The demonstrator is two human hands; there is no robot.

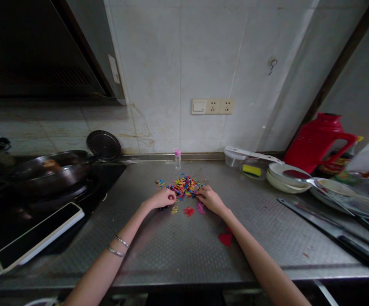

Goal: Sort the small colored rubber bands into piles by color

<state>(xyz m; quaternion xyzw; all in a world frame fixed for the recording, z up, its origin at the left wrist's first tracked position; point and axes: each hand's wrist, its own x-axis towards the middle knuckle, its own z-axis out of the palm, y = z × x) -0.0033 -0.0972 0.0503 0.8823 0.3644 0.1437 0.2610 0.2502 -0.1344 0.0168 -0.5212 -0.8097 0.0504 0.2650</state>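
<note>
A heap of small multicoloured rubber bands (186, 185) lies on the metal countertop (159, 255). My left hand (162, 198) is closed at the heap's left front edge, its fingers curled; what they hold, if anything, is hidden. Across from it, my right hand (211, 199) has its bent fingertips pressed together at the heap's right edge, on something too small to make out. Nearer to me lie small separate groups: yellow bands (174, 209), red bands (189, 211) and pinkish-purple bands (200, 207). Some dark bands (164, 208) sit just below my left hand.
Behind the heap stands a small clear bottle (178, 161) with a pink cap. A red heart-shaped piece (225, 238) lies beside my right forearm. To the left are a phone (39, 236) and a wok (50, 174); to the right, bowls (288, 182), a knife (318, 223) and a red thermos (318, 142).
</note>
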